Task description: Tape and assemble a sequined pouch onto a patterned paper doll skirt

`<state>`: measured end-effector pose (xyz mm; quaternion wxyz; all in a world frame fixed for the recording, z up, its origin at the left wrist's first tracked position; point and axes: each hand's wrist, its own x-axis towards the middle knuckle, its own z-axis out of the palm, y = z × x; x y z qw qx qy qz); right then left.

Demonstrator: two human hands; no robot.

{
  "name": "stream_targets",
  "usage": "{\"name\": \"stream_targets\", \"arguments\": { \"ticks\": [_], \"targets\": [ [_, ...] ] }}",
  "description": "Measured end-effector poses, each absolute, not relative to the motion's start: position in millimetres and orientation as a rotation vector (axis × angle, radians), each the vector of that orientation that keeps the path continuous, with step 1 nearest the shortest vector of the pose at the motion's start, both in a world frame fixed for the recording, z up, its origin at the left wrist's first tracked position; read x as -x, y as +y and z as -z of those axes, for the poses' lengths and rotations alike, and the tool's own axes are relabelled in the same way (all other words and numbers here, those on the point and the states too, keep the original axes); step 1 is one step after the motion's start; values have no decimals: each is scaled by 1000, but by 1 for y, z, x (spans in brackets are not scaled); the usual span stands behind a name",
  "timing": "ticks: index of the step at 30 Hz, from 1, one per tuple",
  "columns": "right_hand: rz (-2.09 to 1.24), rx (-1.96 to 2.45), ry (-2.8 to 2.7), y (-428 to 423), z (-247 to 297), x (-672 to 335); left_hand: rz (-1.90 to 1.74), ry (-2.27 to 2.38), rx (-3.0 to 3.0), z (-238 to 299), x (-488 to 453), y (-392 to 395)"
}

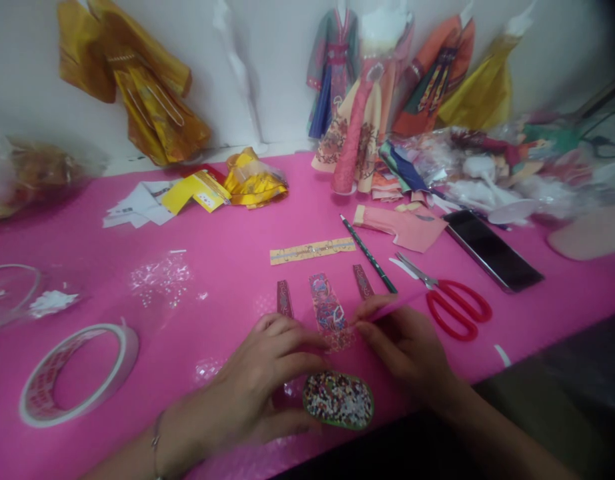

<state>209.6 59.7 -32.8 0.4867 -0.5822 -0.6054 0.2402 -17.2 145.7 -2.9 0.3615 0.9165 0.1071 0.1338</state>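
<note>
My left hand point(267, 373) rests on the pink table cover point(227, 227), fingers spread over a speckled oval piece point(338, 399) and reaching toward a patterned paper strip point(329, 311). My right hand point(405, 347) pinches the lower right edge of that strip and seems to hold a thin pink sliver point(395, 305). Two narrow dark red pieces, one point(284, 298) to the left and one point(362, 281) to the right, flank the strip. A tan ruler-like band point(312, 251) lies just beyond them.
Red-handled scissors point(450, 301), a dark pencil point(368, 255) and a phone point(492, 250) lie to the right. A tape roll point(77, 373) sits at the left. Paper costumes point(360, 100) lean on the back wall; yellow scraps point(222, 183) lie behind.
</note>
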Motion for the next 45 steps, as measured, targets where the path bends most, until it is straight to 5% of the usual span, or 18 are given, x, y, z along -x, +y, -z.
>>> {"name": "stream_targets", "arguments": {
  "ticks": [26, 45],
  "targets": [
    [-720, 1111, -1489, 32, 11, -199, -681, 301, -2324, 11, 20, 144],
    [-419, 1101, -1846, 40, -12, -208, -757, 314, -2319, 12, 22, 144]
  ]
}}
